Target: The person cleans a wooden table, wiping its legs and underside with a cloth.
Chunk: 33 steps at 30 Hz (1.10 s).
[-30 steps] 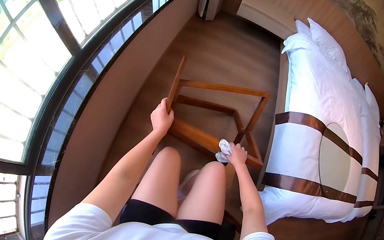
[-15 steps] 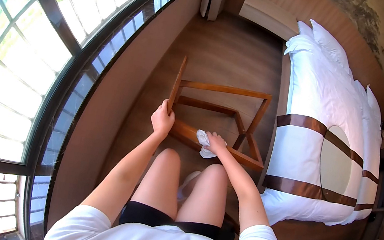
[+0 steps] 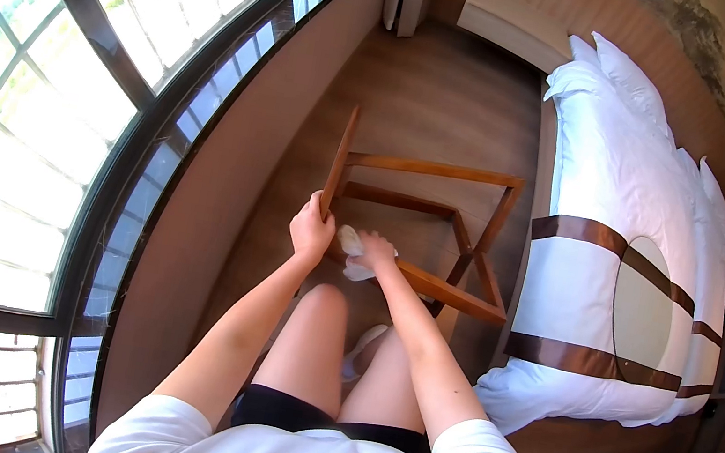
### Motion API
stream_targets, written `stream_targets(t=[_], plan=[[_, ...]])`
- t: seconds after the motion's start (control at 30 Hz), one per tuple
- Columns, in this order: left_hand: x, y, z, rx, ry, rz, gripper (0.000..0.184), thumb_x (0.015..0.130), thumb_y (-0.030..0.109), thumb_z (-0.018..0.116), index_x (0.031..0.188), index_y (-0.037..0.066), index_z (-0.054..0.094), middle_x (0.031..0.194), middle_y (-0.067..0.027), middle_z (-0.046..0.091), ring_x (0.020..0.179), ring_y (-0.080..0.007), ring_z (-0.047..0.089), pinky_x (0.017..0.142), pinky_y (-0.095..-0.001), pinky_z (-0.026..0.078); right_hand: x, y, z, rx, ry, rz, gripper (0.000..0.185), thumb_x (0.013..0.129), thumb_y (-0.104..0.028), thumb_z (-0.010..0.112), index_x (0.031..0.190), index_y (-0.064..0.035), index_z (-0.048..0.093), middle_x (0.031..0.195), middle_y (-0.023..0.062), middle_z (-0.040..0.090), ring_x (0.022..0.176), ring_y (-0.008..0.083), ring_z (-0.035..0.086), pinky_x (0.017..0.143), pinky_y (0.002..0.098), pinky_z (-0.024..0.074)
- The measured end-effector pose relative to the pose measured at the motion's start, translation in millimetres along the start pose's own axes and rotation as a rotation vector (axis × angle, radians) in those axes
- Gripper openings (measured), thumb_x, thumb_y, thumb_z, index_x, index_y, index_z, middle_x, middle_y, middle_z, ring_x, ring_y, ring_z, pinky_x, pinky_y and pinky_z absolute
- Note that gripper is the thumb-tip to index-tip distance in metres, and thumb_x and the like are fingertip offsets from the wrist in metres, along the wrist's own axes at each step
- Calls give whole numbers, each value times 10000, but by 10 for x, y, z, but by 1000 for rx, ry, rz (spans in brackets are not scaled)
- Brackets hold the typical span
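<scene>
A brown wooden frame (image 3: 433, 169), with several bars, lies tipped in front of my knees. My left hand (image 3: 312, 230) is wrapped round the lower end of its flat upright board (image 3: 340, 161). In my right hand (image 3: 374, 253) is a crumpled white cloth (image 3: 352, 242), pressed on the near bar at its left end, close to my left hand. The bar runs on to the right from under my right hand. My right fingers are partly hidden by the cloth.
On the right is a bed (image 3: 575, 289) with white bedding, brown bands and a round pale panel (image 3: 643, 304). A low wall (image 3: 232, 149) and barred windows (image 3: 26, 135) line the left. A pale bench-like box (image 3: 516, 25) stands at the back. Wooden floor (image 3: 440, 97) lies beyond the frame.
My right hand has slid the white cloth leftward along the near bar, from its right part to near my left hand. My left hand keeps its hold on the board.
</scene>
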<state>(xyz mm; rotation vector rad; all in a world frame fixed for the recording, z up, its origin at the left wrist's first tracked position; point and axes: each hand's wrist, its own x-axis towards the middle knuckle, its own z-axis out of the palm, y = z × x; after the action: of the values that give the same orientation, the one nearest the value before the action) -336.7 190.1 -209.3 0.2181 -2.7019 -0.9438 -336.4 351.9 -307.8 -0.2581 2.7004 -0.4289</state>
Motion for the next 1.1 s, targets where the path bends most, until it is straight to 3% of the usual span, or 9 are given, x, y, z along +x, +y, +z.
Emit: stream_targets(t=[0.2,0.27,0.4,0.47,0.53,0.67,0.83,1.0,1.1], plan=[[10,-69,44,0,12,7,390,789,129,622,1173,102,560,891,-183,671,793,-378,648,696,-463,522,-94,36,3,52,64,-65,643,635,-430,797,1155,-140,553,1107,151,593,1020,351,609,853,457,496],[7,-74,41,0,4,14,388,789,128,622,1171,102,561,895,-180,673,791,-377,649,694,-464,523,-146,52,8,51,125,-78,598,640,-414,803,1116,-152,555,1045,120,601,957,337,624,795,457,506],[2,-64,31,-11,13,13,386,787,123,624,1167,98,561,912,-176,675,807,-372,651,705,-460,523,-396,207,-71,62,201,-90,561,670,-401,783,1119,-152,559,1053,117,603,956,340,624,803,461,506],[0,-76,25,-17,9,14,385,787,122,626,1166,97,561,917,-177,676,812,-372,651,710,-460,523,-563,397,-129,51,160,-67,556,692,-395,767,1151,-161,560,1074,121,600,977,341,618,831,465,501],[-2,-95,39,-7,19,37,393,792,132,622,1176,110,547,901,-159,671,783,-369,649,690,-466,525,-698,733,-166,124,37,-28,601,718,-419,749,1245,-216,541,1151,123,583,1100,332,572,924,457,466],[-6,-121,52,-16,28,45,392,790,130,630,1173,114,550,924,-156,677,794,-362,654,696,-462,528,-1062,1536,-126,110,-82,67,632,713,-457,753,1257,-220,533,1190,113,571,1149,325,548,947,454,448],[-9,-90,19,-23,24,40,389,797,127,628,1177,116,549,931,-156,678,801,-359,656,701,-458,530,-1666,1993,-251,44,-17,194,631,699,-437,771,1242,-212,542,1174,111,577,1149,326,541,940,455,448],[-6,-102,39,-23,15,38,379,811,124,617,1184,105,550,954,-163,676,824,-359,654,718,-453,528,-1653,1864,-301,-58,-46,306,631,681,-446,781,1218,-199,559,1166,111,581,1140,332,540,934,463,452],[0,-82,21,-19,-9,19,380,812,127,616,1185,101,548,963,-165,675,831,-361,653,724,-453,527,-1446,1724,-233,-62,-12,227,623,682,-472,773,1185,-163,575,1104,138,601,1061,353,582,895,455,475]])
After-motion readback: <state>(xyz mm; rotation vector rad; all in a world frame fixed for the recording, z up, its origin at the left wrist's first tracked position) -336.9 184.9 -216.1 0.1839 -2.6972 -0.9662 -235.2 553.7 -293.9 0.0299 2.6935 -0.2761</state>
